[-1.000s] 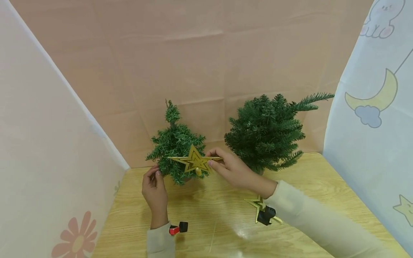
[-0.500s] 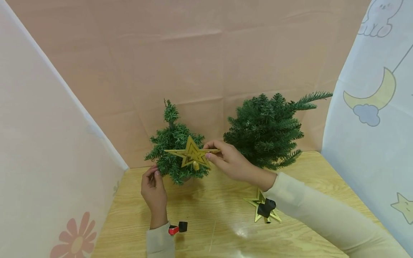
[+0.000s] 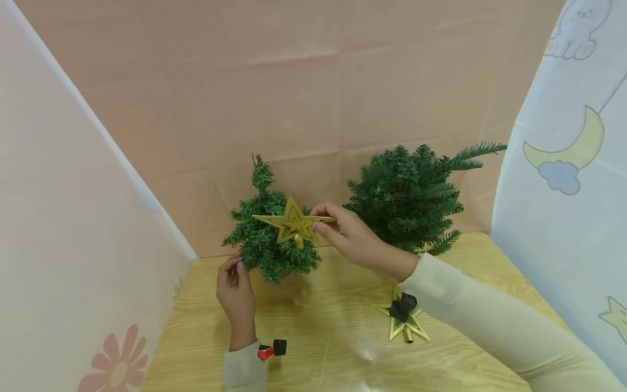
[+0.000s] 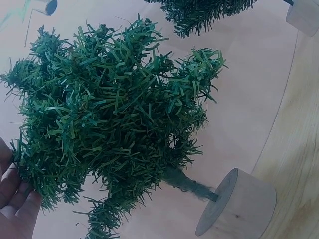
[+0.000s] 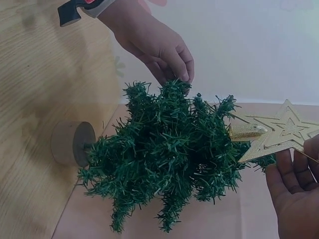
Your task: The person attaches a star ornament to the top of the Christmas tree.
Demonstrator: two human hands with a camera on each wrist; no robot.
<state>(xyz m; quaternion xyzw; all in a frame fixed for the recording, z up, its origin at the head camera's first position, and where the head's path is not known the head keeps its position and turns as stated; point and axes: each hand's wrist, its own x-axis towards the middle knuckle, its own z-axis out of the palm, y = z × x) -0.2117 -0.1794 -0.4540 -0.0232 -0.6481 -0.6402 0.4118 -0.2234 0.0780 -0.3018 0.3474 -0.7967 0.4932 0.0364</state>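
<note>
A small artificial Christmas tree point(image 3: 266, 239) stands at the left of the table on a round wooden base point(image 4: 244, 206). My left hand point(image 3: 237, 299) pinches a branch tip on its left side. In my right hand point(image 3: 360, 239) a gold star tree topper point(image 3: 292, 224) is pinched by one point, between thumb and fingers. The star is held in front of the tree's upper right side, below the treetop in the head view. Its hollow gold socket point(image 5: 247, 131) points down toward the branches in the right wrist view; whether it touches them I cannot tell.
A second gold star topper point(image 3: 409, 336) lies on the wooden table point(image 3: 303, 316), partly covered by the black wrist mount point(image 3: 403, 308). A fuller, darker tree point(image 3: 404, 201) stands at the right, one long branch sticking out. Cloth walls point(image 3: 284, 92) enclose the back and sides.
My right hand has lifted the star topper steadily upward in front of the small tree. The left hand keeps its place at the branch. More of the lying star shows.
</note>
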